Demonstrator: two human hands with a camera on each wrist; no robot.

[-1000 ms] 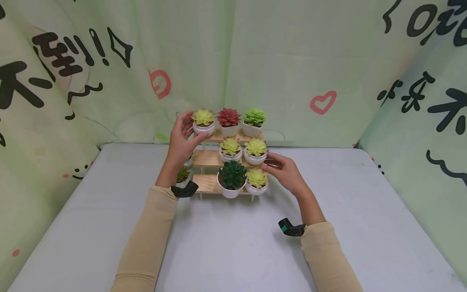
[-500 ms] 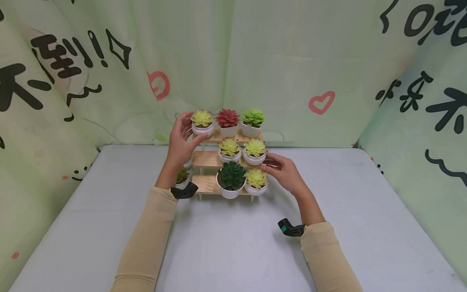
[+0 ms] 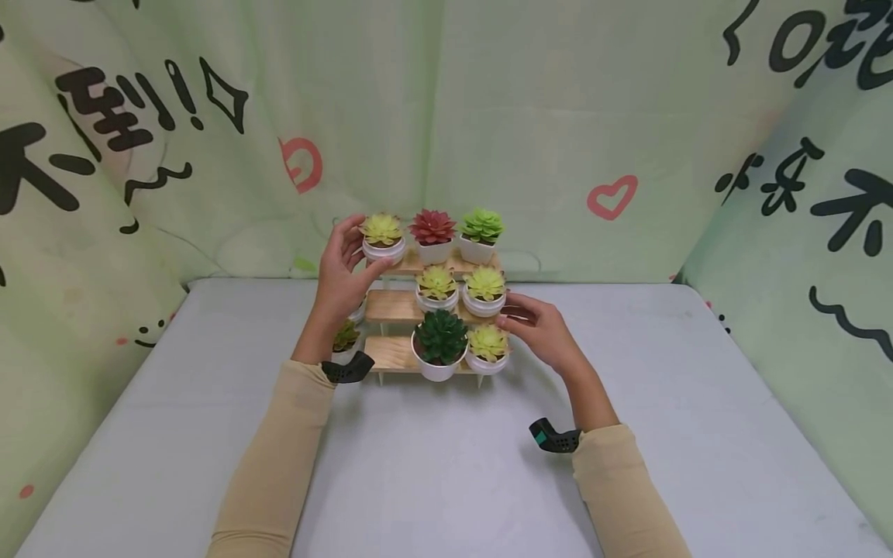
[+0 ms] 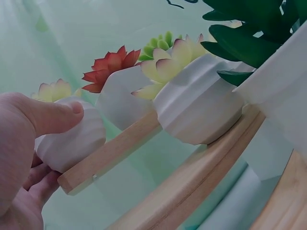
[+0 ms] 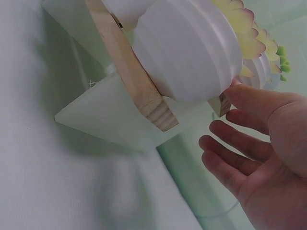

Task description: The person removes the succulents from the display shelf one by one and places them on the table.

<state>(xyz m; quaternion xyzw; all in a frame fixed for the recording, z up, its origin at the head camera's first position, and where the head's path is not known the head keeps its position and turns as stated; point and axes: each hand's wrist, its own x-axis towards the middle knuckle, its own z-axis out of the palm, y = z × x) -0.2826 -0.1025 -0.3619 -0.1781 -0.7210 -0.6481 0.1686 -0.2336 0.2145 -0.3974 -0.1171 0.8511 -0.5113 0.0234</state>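
At wooden shelves [image 3: 394,306], left fingers [image 4: 45,184] gripping a potted yellow succulent [image 3: 382,235], right fingers [image 5: 240,141] loosely spread

Black characters [image 3: 125,139] sprawl across the curtain [image 3: 523,116]: 不 [image 3: 47,183] far left, exclamation mark [image 3: 180,87], star [image 3: 225,94], and there's a pink heart [image 3: 613,191], smiley [image 3: 146,341] too!

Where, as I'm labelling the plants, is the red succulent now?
In the head view, the red succulent stands mid-way along the top shelf, between the yellow succulent in the left hand and the bright green one.
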